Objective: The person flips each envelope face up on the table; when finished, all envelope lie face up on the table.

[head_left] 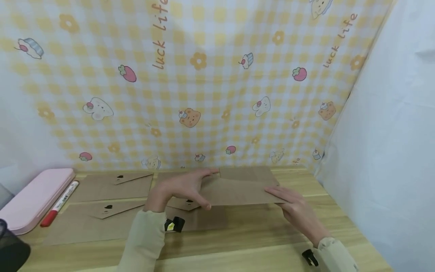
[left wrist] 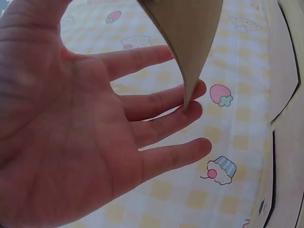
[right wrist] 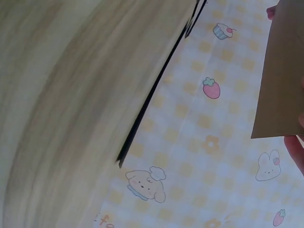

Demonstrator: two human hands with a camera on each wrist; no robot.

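A brown kraft-paper envelope [head_left: 238,192] is held up between my two hands over the table. My left hand [head_left: 185,187] spans its left end, fingertips at the far edge and thumb near the front edge. In the left wrist view the fingers [left wrist: 156,102] are straight and spread, and the envelope's edge [left wrist: 190,42] meets their tips. At the right end my right hand [head_left: 293,207] pinches the envelope, fingers on top and the thumb [right wrist: 293,149] beyond its edge. Another kraft envelope [head_left: 207,223] lies below, partly hidden by my left arm.
Two kraft envelopes [head_left: 112,188] with dark-marked pointed flaps lie on the left, with more brown paper [head_left: 255,173] at the back. A red-capped marker [head_left: 61,202] and pink case [head_left: 40,192] are farther left. A black object [head_left: 11,245] stands at the lower left; a patterned cloth [head_left: 204,87] hangs behind.
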